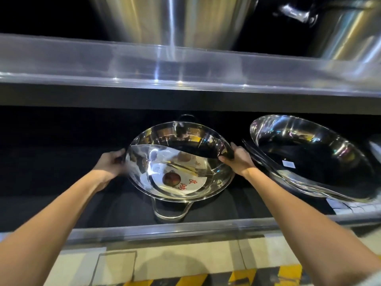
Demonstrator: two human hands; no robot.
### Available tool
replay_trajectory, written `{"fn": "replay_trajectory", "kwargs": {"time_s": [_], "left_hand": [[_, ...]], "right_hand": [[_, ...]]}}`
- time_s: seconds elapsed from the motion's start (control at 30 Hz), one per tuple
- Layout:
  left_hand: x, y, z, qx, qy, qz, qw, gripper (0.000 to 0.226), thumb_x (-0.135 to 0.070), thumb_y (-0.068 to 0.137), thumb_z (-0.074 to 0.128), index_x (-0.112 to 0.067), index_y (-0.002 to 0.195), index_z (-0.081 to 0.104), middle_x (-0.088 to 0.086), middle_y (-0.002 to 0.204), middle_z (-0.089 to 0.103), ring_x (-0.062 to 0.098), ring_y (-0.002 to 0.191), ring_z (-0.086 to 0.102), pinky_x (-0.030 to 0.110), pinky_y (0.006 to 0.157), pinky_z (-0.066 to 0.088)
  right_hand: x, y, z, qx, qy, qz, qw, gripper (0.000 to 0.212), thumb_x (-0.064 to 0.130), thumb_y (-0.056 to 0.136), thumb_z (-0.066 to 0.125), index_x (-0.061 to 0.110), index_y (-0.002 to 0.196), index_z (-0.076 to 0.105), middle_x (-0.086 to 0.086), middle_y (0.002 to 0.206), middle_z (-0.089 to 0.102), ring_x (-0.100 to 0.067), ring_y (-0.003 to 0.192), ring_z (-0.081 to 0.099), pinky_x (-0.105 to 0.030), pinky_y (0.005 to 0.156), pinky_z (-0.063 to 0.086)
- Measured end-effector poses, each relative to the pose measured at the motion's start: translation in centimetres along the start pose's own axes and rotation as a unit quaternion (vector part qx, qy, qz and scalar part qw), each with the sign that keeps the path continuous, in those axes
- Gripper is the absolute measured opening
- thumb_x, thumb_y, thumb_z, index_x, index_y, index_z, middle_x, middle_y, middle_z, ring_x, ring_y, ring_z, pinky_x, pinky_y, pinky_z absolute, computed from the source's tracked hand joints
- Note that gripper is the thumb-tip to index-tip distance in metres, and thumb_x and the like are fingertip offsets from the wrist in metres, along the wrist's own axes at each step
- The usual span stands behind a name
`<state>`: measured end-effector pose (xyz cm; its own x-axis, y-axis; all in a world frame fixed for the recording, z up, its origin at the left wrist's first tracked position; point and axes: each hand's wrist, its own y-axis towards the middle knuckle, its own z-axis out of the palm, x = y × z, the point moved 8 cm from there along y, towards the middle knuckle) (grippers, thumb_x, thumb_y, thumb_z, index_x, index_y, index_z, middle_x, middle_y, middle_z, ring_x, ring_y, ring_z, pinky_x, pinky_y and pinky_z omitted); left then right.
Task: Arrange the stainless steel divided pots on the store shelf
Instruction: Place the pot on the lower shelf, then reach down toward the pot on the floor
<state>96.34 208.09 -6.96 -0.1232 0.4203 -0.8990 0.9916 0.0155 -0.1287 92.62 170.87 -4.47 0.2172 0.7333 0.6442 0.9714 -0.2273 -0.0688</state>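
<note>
A shiny stainless steel divided pot (179, 162) with a curved partition and a paper label inside sits tilted on the dark lower shelf (61, 182), its loop handle pointing toward me. My left hand (112, 162) grips its left rim. My right hand (237, 159) grips its right rim. Another rim shows just beneath the pot, so it seems to rest on a second one.
A leaning stack of steel pans (309, 159) stands close to the right of my right hand. The upper shelf (185, 67) carries large steel stockpots (171, 19). The lower shelf's front lip (165, 230) runs below; yellow-black floor tape (243, 275) lies beneath.
</note>
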Motion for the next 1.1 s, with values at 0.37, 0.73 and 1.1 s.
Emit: {"fn": "replay_trajectory", "kwargs": {"time_s": [0.37, 0.73, 1.1], "left_hand": [[-0.1, -11.4, -8.9, -0.115, 0.193, 0.028, 0.974, 0.045, -0.024, 0.092, 0.049, -0.003, 0.132, 0.043, 0.020, 0.132, 0.054, 0.034, 0.116, 0.055, 0.042, 0.099, 0.041], [6.4, -43.0, -32.0, -0.316, 0.339, -0.101, 0.880, 0.039, -0.023, 0.094, 0.043, -0.005, 0.129, 0.045, 0.019, 0.136, 0.050, 0.034, 0.123, 0.049, 0.043, 0.104, 0.040], [1.9, -62.5, -45.1, -0.377, 0.383, -0.217, 0.815, 0.042, -0.025, 0.095, 0.041, -0.003, 0.131, 0.042, 0.017, 0.134, 0.052, 0.030, 0.120, 0.051, 0.039, 0.102, 0.042]], "right_hand": [[9.2, -4.7, 2.4, -0.016, -0.142, -0.064, 0.988, 0.038, 0.023, 0.097, 0.043, 0.005, 0.129, 0.050, -0.019, 0.138, 0.047, -0.035, 0.130, 0.040, -0.044, 0.108, 0.037], [39.9, -30.0, 20.4, 0.185, -0.035, -0.451, 0.872, 0.031, 0.019, 0.098, 0.043, 0.003, 0.121, 0.058, -0.013, 0.127, 0.058, -0.030, 0.119, 0.052, -0.040, 0.097, 0.045], [59.2, -50.6, 21.5, 0.329, -0.102, -0.575, 0.742, 0.026, 0.008, 0.093, 0.043, 0.000, 0.078, 0.063, -0.016, 0.088, 0.062, -0.030, 0.083, 0.058, -0.042, 0.080, 0.048]]}}
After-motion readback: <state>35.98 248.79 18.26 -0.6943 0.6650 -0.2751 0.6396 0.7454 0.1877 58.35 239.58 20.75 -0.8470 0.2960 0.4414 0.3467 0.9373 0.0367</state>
